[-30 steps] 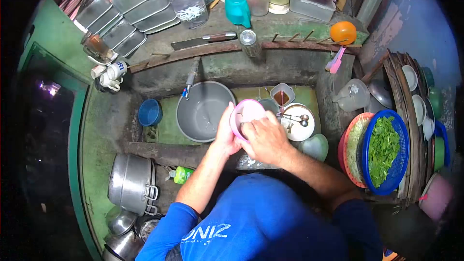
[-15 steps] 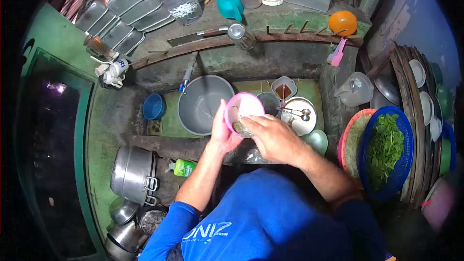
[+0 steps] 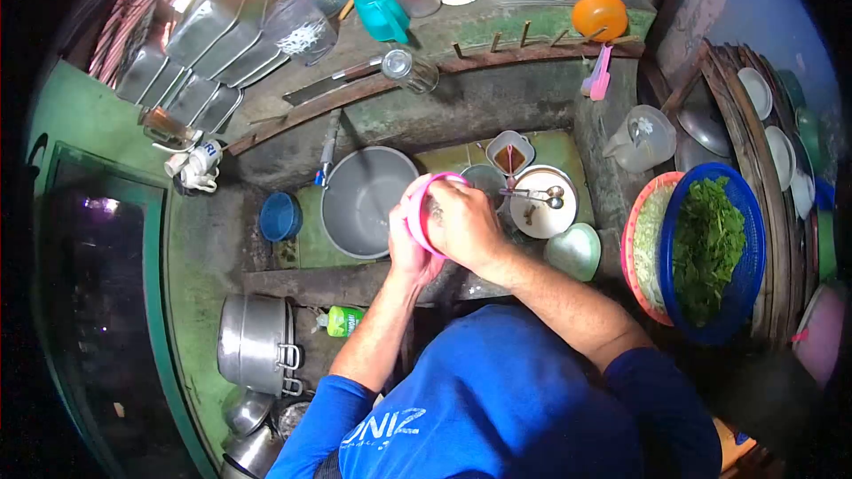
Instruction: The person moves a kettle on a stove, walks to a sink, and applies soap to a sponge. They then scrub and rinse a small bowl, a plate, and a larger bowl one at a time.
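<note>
My left hand [image 3: 410, 248] is wrapped round a pink plastic cup [image 3: 414, 213], tilted with its mouth toward my other hand. The fingers of my right hand [image 3: 468, 223] reach into the cup. A greyish scouring pad [image 3: 435, 210] shows in part under those fingers; the rest of it is hidden. Both hands are over the front of the sink, close to a large grey basin [image 3: 368, 204]. Just right of my hands are a glass bowl [image 3: 484, 179] and a white plate [image 3: 543, 223] with spoons [image 3: 552, 197] on it.
A small square container with brown liquid [image 3: 509, 158] and a pale green bowl [image 3: 573, 251] stand in the sink, as does a blue bowl [image 3: 280, 216]. A blue basket of leafy greens [image 3: 710, 253] is at right. Lower left are a steel pot [image 3: 255, 342] and a green soap pouch [image 3: 342, 321].
The view has shifted slightly. The pink cup has turned more on its side, and my right hand has moved deeper into its mouth. My left hand still grips it.
</note>
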A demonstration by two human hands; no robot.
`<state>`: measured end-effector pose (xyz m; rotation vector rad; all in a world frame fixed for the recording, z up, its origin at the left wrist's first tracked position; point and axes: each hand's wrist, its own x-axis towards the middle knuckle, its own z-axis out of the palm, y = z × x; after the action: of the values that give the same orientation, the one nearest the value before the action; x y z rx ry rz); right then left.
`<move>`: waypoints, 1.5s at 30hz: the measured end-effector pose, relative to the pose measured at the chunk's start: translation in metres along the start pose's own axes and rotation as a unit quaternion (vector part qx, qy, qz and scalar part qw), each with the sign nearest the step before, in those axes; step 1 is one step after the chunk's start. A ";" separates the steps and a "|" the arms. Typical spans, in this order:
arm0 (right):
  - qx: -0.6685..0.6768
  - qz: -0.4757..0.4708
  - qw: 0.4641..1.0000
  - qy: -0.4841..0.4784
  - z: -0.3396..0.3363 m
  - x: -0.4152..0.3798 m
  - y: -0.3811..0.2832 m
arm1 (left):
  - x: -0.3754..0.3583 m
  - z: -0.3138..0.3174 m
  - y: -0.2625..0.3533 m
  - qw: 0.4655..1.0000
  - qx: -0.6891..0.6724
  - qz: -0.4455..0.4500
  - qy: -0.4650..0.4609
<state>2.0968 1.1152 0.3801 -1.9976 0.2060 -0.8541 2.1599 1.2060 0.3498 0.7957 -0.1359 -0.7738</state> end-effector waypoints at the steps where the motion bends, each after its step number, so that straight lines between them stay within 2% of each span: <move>1: 0.018 -0.044 0.998 -0.038 0.005 -0.001 0.006 | 0.002 -0.012 0.004 1.000 -0.007 -0.029 -0.006; 3: 0.036 -0.131 0.981 -0.135 0.010 -0.001 0.020 | 0.001 -0.021 0.017 0.996 -0.010 -0.091 -0.019; 4: -0.001 -0.128 0.970 -0.207 0.005 -0.002 0.024 | 0.003 -0.022 0.020 0.996 -0.009 -0.092 -0.019; 6: -0.070 -0.101 0.982 -0.143 0.007 -0.004 0.021 | 0.005 -0.023 0.022 0.988 -0.070 -0.136 -0.022; 7: -0.094 -0.090 0.984 -0.122 0.008 -0.004 0.018 | 0.006 -0.023 0.016 0.990 -0.063 -0.123 0.021; 9: -0.148 0.016 0.988 -0.041 0.015 0.001 0.009 | 0.000 -0.014 0.014 0.993 -0.039 -0.109 0.005; 10: -0.149 0.015 0.988 -0.041 0.020 0.003 0.009 | -0.003 -0.010 0.016 0.995 -0.029 -0.096 0.010; 12: 0.035 -0.020 0.999 -0.033 0.031 0.004 0.011 | 0.002 -0.022 0.020 0.996 -0.019 -0.089 0.008; 13: 0.029 -0.102 0.986 -0.132 0.027 0.005 0.013 | 0.002 -0.029 0.024 0.996 -0.009 -0.084 0.008; 14: 0.021 -0.105 0.968 -0.227 0.023 0.004 0.014 | 0.004 -0.037 0.034 0.995 0.013 -0.094 -0.020; 16: -0.090 -0.136 0.954 -0.253 0.004 0.006 0.008 | 0.007 -0.044 0.041 0.988 -0.025 -0.149 0.003; 17: -0.163 -0.082 0.937 -0.297 -0.006 0.008 -0.003 | 0.005 -0.044 0.042 0.988 -0.027 -0.151 0.003; 20: -0.154 -0.090 0.950 -0.255 -0.002 -0.008 -0.015 | 0.005 -0.035 0.048 0.992 -0.025 -0.124 0.022; 21: -0.096 -0.090 0.953 -0.273 0.004 -0.016 -0.016 | 0.005 -0.035 0.043 0.990 -0.022 -0.135 0.045; 22: 0.039 -0.054 0.951 -0.302 0.014 -0.016 -0.008 | 0.003 -0.034 0.037 0.987 -0.018 -0.147 0.068; 24: 0.065 -0.058 0.984 -0.153 0.029 -0.023 -0.004 | 0.003 -0.039 0.029 0.993 0.068 -0.081 0.053; 25: 0.061 -0.039 0.981 -0.180 0.031 -0.020 0.004 | 0.003 -0.040 0.027 0.991 0.025 -0.118 0.053; 26: -0.067 -0.128 0.967 -0.210 0.025 -0.018 0.015 | 0.003 -0.041 0.027 0.987 -0.018 -0.153 0.052; 28: -0.161 -0.202 0.936 -0.237 0.007 -0.010 0.015 | 0.001 -0.038 0.039 0.986 -0.050 -0.159 0.011; 30: -0.165 -0.188 0.937 -0.244 -0.004 -0.013 0.004 | -0.004 -0.033 0.047 0.982 -0.085 -0.169 -0.005; 32: -0.236 -0.165 0.927 -0.239 -0.005 -0.022 -0.005 | -0.003 -0.037 0.045 0.983 -0.095 -0.158 0.016; 34: -0.189 -0.162 0.943 -0.222 -0.011 -0.021 -0.009 | 0.000 -0.038 0.044 0.990 -0.081 -0.111 -0.034; 35: -0.143 -0.119 0.940 -0.287 -0.014 -0.018 -0.006 | -0.001 -0.035 0.043 0.989 -0.065 -0.108 -0.075; 36: -0.097 -0.074 0.929 -0.350 -0.015 -0.017 -0.003 | -0.002 -0.032 0.036 0.998 -0.037 -0.041 -0.037; 38: -0.087 -0.091 0.931 -0.341 -0.012 -0.022 0.000 | 0.003 -0.040 0.024 0.998 -0.050 -0.029 -0.030; 39: -0.069 -0.066 0.942 -0.321 -0.007 -0.023 -0.004 | 0.003 -0.034 0.018 1.000 -0.023 0.014 0.005; 40: -0.049 -0.040 0.952 -0.299 -0.002 -0.023 -0.008 | 0.009 -0.040 0.012 0.998 0.004 0.064 -0.023; 41: 0.007 0.052 0.963 -0.265 0.002 -0.022 -0.013 | 0.012 -0.040 0.008 0.991 0.063 0.117 -0.013; 42: -0.002 0.014 0.978 -0.210 0.007 -0.025 -0.011 | 0.013 -0.032 0.007 0.978 0.121 0.169 -0.002; 44: -0.059 -0.093 0.980 -0.166 0.003 -0.024 -0.003 | 0.014 -0.030 0.004 0.990 0.069 0.121 0.034; 45: -0.090 -0.100 0.969 -0.205 -0.006 -0.016 0.000 | 0.008 -0.023 0.011 0.994 0.092 0.056 0.020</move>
<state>2.0812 1.1178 0.3743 -2.3450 -0.1646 -0.5397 2.1811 1.2189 0.3400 0.9700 -0.2160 -0.6445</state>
